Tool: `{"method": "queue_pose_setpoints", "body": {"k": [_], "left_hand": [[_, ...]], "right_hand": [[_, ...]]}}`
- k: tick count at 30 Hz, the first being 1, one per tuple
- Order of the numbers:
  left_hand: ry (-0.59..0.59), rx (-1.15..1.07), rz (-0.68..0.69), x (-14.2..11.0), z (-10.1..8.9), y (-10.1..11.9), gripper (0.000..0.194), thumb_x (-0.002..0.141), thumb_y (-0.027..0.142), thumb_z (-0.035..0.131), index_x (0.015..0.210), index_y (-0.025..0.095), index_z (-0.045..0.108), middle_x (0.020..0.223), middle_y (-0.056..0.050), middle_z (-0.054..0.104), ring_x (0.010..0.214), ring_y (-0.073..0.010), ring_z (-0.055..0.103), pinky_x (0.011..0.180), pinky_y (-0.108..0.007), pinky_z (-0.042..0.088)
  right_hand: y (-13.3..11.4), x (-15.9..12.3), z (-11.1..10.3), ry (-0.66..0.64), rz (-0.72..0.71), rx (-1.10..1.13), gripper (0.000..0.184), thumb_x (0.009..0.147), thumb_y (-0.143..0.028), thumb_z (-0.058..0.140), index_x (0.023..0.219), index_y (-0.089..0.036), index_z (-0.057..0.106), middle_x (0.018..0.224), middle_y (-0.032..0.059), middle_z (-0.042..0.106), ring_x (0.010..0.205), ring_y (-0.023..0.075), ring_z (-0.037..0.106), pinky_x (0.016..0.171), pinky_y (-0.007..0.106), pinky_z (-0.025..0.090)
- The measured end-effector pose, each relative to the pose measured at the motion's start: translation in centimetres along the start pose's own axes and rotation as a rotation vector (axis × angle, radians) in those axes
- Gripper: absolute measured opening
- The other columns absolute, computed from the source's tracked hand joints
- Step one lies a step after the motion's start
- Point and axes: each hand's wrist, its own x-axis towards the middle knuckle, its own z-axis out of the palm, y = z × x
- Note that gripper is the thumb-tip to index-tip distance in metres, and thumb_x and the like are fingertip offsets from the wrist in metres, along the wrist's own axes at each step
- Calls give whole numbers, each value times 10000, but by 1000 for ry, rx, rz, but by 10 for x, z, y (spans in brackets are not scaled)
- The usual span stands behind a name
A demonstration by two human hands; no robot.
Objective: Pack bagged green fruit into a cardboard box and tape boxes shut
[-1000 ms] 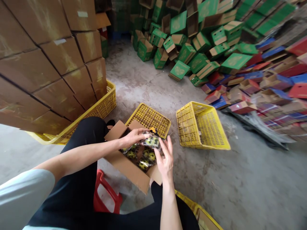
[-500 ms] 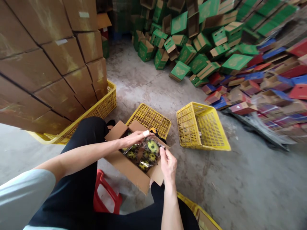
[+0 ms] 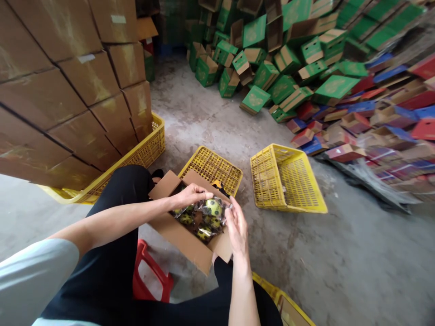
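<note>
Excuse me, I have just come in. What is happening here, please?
A person is handling a clear-wrapped packet with yellow-green, dark-spotted contents at the opening of a cardboard box. The right hand pinches one end of the wrapping; the left hand touches the other side, its grip partly hidden. Similar packets lie inside the box.

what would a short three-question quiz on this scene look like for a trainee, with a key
1. Multiple choice: What wraps the spotted item between the left hand and the right hand?
a) newspaper
b) clear plastic
c) green cloth
2. True or false: The cardboard box beneath the hands is closed.
3. Fill in: Most of the tumbled cartons at the top middle are coloured ____.

Key: 1. b; 2. false; 3. green
</note>
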Motion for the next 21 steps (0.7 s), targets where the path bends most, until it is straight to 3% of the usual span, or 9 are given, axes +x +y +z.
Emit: {"method": "queue_pose_setpoints", "body": {"k": [1,3,6,8,11,14,16,19,21], "left_hand": [[-17,26,1,-1,0,1,564,805,662,759,865,102,794,722,-59,725,590,-128,589,591,-234,439],[-41,28,-30,-1,2,4,624,824,707,710,947,102,798,786,-69,741,632,-136,607,600,-230,437],[0,-26,-90,2,0,6,745,869,779,579,1181,125,752,1016,-107,762,779,-172,670,669,-247,489],[17,35,-93,6,-5,6,725,900,748,550,1205,116,734,1059,-123,759,840,-196,691,711,-270,518],[-114,406,-37,9,-14,2,430,936,514,622,984,118,780,863,-76,764,768,-181,689,704,-249,508],[-319,850,50,5,-14,-12,104,861,228,706,866,175,796,812,-24,763,765,-159,691,721,-212,489],[-395,1064,92,-2,-7,-26,111,809,162,751,901,196,801,887,-38,774,832,-180,712,746,-213,508],[-341,1329,105,-11,3,-50,188,782,199,808,963,154,786,1049,-136,755,913,-243,735,772,-259,561],[-281,1426,92,-14,5,-64,137,782,168,799,909,125,775,1025,-170,752,906,-266,747,773,-286,583]], "right_hand": [[-1,0,1,-38,3,38,693,837,-554,750,1440,-242,610,1362,119,690,1181,301,674,885,384,591],[-2,-1,0,-102,26,65,698,793,-499,810,1418,-251,627,1397,109,672,1214,303,666,943,412,588],[-2,0,-7,-87,58,40,535,759,-486,840,1215,-226,736,1233,100,753,1086,284,716,921,400,591],[0,0,-16,-14,67,19,493,747,-510,846,1128,-213,743,1094,86,784,950,256,735,827,362,599],[3,-1,-28,48,89,-36,473,752,-550,834,1049,-199,726,951,71,781,805,229,716,688,311,577],[5,-5,-32,-8,95,-121,417,777,-554,813,968,-201,704,859,54,758,741,219,695,654,296,553],[4,-7,-31,-96,80,-197,364,814,-543,780,921,-207,689,825,44,746,711,210,682,643,288,537],[0,-8,-30,-226,27,-332,292,840,-499,747,854,-214,685,836,37,747,716,202,678,656,282,522],[-1,-8,-31,-270,-12,-382,252,849,-462,720,809,-215,684,890,40,755,757,201,687,696,285,530]]}}
